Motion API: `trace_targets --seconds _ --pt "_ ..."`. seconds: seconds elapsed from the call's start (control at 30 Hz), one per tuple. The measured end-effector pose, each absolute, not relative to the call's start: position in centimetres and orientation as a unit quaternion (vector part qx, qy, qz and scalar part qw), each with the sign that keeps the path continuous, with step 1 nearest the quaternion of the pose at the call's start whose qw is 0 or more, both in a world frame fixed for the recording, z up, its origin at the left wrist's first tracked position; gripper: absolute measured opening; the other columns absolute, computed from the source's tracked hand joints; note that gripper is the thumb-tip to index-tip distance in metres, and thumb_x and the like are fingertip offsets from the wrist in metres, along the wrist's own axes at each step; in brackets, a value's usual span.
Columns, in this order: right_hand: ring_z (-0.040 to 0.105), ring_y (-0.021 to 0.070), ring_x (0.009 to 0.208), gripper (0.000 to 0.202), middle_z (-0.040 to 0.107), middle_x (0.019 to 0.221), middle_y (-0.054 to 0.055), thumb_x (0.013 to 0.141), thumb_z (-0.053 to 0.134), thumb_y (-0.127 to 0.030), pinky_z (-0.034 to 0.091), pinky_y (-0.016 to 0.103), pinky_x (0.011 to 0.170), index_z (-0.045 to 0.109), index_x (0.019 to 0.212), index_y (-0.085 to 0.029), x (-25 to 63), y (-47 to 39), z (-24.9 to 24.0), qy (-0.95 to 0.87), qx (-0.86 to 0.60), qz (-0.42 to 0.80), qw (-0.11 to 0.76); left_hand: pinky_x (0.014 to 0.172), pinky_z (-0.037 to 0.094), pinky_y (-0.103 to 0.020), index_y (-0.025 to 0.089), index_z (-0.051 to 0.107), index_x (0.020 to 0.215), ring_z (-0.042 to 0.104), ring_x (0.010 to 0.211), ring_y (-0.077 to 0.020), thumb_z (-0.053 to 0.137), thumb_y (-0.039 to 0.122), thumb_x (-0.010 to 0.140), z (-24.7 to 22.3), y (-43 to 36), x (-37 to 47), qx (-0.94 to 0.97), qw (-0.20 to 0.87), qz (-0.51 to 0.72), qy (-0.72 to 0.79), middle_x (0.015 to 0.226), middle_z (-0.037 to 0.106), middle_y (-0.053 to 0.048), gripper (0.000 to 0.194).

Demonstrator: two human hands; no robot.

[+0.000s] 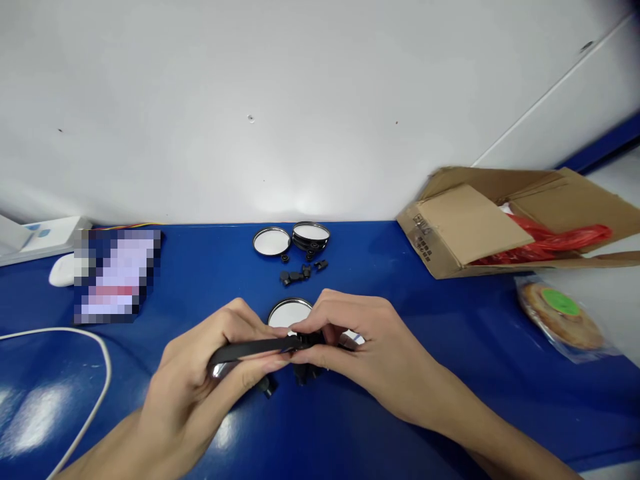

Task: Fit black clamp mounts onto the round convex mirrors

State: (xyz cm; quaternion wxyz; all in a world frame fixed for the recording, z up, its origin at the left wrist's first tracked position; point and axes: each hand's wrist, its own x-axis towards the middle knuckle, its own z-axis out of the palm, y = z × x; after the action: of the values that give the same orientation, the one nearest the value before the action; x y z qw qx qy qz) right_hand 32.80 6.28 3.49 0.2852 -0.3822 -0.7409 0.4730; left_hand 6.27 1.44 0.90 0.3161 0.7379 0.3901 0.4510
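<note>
My left hand (210,373) is closed around a black strap-like band (250,349), with a shiny curved edge showing beneath it. Thumb and fingers of my right hand (365,347) pinch a small black fitting (304,341) at the band's right end, where both hands' fingertips almost meet. The join between band and fitting is mostly covered by fingers. Behind the hands lies a round mirror (289,312) with a dark rim, partly hidden. Small black parts (267,385) show just below the fingers. A bright piece (355,337) peeks out under my right hand.
Farther back are a round mirror (271,241), stacked round mirrors (311,233) and black joint pieces (296,275). An open cardboard box (440,247) holding a red bag and a wrapped round pastry (563,317) sit right. Left are a blurred phone (120,277), white mouse (63,270) and cable (107,373).
</note>
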Motion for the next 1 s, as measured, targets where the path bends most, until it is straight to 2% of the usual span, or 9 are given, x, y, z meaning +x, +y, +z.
trace_targets --seconds 0.13,0.23,0.33,0.43,0.57,0.87,1.0 --pt "0.066 0.0138 0.080 0.018 0.075 0.094 -0.002 0.109 0.085 -0.046 0.050 0.028 0.075 0.088 0.112 -0.028 32.9 6.1 3.4 -0.774 -0.373 0.444 0.255 0.075 0.071 -0.030 0.030 0.075 0.125 0.083 0.093 -0.0206 0.070 0.009 0.113 1.2 1.3 6.4 0.755 0.320 0.427 0.381 0.107 0.084 -0.002 0.024" --pt "0.067 0.0123 0.081 0.013 0.077 0.095 -0.003 0.109 0.087 -0.039 0.050 0.026 0.076 0.089 0.114 -0.028 32.7 6.1 3.5 -0.784 -0.359 0.439 0.253 0.076 0.068 -0.028 0.030 0.075 0.124 0.081 0.094 -0.0184 0.070 0.009 0.112 1.5 1.2 6.8 0.747 0.345 0.423 0.380 0.107 0.082 0.000 0.025" --pt "0.066 0.0105 0.077 0.011 0.077 0.092 -0.004 0.103 0.093 -0.037 0.050 0.024 0.072 0.090 0.108 -0.028 32.4 6.1 3.8 -0.745 -0.376 0.476 0.278 0.079 0.065 -0.029 0.031 0.076 0.116 0.076 0.091 -0.0175 0.070 0.009 0.113 1.5 1.0 7.3 0.692 0.383 0.475 0.386 0.097 0.077 0.003 0.023" --pt "0.067 0.0104 0.072 0.014 0.079 0.089 -0.005 0.098 0.098 -0.040 0.052 0.024 0.067 0.091 0.100 -0.028 32.0 6.0 4.0 -0.674 -0.387 0.549 0.306 0.073 0.060 -0.029 0.030 0.075 0.101 0.066 0.084 -0.0175 0.070 0.016 0.116 1.5 1.0 7.8 0.613 0.417 0.538 0.401 0.087 0.067 0.003 0.020" --pt "0.070 0.0103 0.071 0.016 0.079 0.088 -0.005 0.096 0.099 -0.041 0.054 0.025 0.066 0.090 0.097 -0.028 31.6 5.6 3.6 -0.641 -0.380 0.583 0.325 0.070 0.056 -0.027 0.027 0.072 0.090 0.061 0.083 -0.0175 0.076 0.029 0.115 1.8 1.1 7.9 0.572 0.449 0.536 0.429 0.084 0.060 0.002 0.026" --pt "0.067 0.0090 0.069 0.015 0.075 0.079 -0.008 0.101 0.096 -0.038 0.051 0.023 0.064 0.086 0.095 -0.028 31.4 5.4 3.7 -0.675 -0.404 0.536 0.306 0.075 0.055 -0.026 0.024 0.078 0.089 0.064 0.086 -0.0161 0.081 0.036 0.113 1.3 1.1 7.6 0.523 0.533 0.492 0.447 0.088 0.071 -0.001 0.027" --pt "0.066 0.0083 0.069 0.018 0.075 0.079 -0.009 0.101 0.096 -0.036 0.054 0.021 0.068 0.084 0.089 -0.027 31.1 5.2 3.9 -0.707 -0.406 0.482 0.321 0.072 0.059 -0.027 0.022 0.082 0.092 0.068 0.076 -0.0164 0.089 0.049 0.105 2.1 1.8 8.0 0.485 0.546 0.478 0.489 0.084 0.077 -0.002 0.030"
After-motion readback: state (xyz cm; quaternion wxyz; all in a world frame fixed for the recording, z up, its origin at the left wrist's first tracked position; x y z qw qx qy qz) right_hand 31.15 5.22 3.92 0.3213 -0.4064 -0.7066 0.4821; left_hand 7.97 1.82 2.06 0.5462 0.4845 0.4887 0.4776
